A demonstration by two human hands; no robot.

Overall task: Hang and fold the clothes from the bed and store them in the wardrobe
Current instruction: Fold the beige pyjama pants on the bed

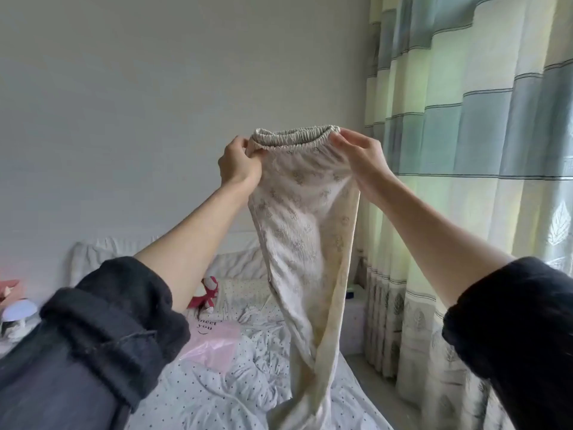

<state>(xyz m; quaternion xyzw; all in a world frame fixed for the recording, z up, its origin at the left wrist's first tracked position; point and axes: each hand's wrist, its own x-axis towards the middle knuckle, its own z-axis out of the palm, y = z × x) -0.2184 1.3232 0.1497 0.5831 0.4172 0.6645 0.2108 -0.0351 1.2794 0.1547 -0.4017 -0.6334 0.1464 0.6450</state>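
A pair of cream trousers (pixel 305 218) with a faint floral print and an elastic waistband hangs in the air in front of me. My left hand (pixel 238 162) pinches the left end of the waistband. My right hand (pixel 359 156) pinches the right end. Both arms are raised and stretched forward, sleeves rolled up. The trouser legs drop down and twist together, and their lower ends reach the bed (pixel 248 383). No wardrobe is in view.
The bed has a rumpled white dotted cover. On it lie a pink plastic bag (pixel 214 342), a red and white soft toy (pixel 206 294) and a pillow (pixel 245 290). Striped curtains (pixel 465 150) hang at the right. A mushroom-shaped lamp (pixel 18 315) stands at the left.
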